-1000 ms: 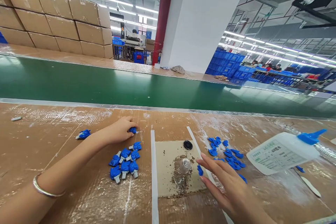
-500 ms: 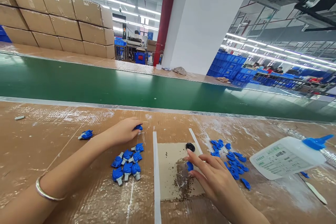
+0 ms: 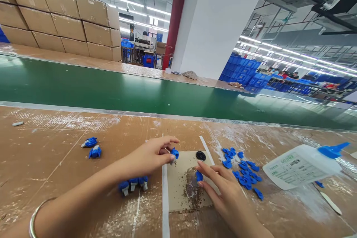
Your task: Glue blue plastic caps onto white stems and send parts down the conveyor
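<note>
Your left hand [image 3: 149, 156] reaches across the cardboard-covered bench [image 3: 55, 163] to the near left edge of the stained square pad [image 3: 178, 187], thumb and fingers pinched on a blue-and-white assembled piece [image 3: 174, 154]; the index finger sticks out straight above it. Your right hand [image 3: 223, 189] lies low over the right half of the pad, fingers half spread, with a small blue part [image 3: 199, 176] nipped between thumb tip and forefinger, right at the dark smear in the pad's middle. The two held pieces sit near each other but apart, the left one higher and left of the right one. A black round cap [image 3: 200, 155] rests on the pad's far edge, just beyond your right fingertips and not touched. Behind your left forearm, a cluster of finished blue pieces [image 3: 134, 183] lies on the bench, partly hidden by the wrist. Two more blue pieces [image 3: 93, 147] sit well off to the left. To the right of your right hand, a loose scatter of small blue parts [image 3: 242, 167] spreads over the bench, near but not touching the hand. Further right, a white squeeze bottle [image 3: 301, 165] with a blue nozzle lies on its side. A bangle [image 3: 35, 217] circles your left wrist. The green conveyor belt [image 3: 139, 93] runs along the far side of the bench.
</note>
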`<action>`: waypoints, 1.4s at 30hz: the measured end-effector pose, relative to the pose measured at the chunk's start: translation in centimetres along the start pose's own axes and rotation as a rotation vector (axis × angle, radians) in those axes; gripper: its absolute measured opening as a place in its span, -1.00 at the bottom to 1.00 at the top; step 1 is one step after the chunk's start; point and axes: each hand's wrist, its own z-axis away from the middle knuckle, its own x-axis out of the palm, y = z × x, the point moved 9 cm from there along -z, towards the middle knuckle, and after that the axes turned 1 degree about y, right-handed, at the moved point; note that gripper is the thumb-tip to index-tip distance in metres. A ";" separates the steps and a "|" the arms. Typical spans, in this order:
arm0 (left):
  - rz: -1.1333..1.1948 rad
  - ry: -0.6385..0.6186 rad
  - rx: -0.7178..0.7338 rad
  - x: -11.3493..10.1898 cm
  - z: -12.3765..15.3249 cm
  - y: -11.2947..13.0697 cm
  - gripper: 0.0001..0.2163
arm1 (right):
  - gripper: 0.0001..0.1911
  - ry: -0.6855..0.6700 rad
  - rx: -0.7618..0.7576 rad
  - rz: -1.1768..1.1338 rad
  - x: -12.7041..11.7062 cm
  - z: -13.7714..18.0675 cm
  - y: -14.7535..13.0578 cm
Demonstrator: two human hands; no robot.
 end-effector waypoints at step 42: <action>0.725 -0.084 -0.153 8.2 2.1 -0.7 -0.44 | -0.53 0.227 0.231 -0.461 -2.9 0.9 -2.4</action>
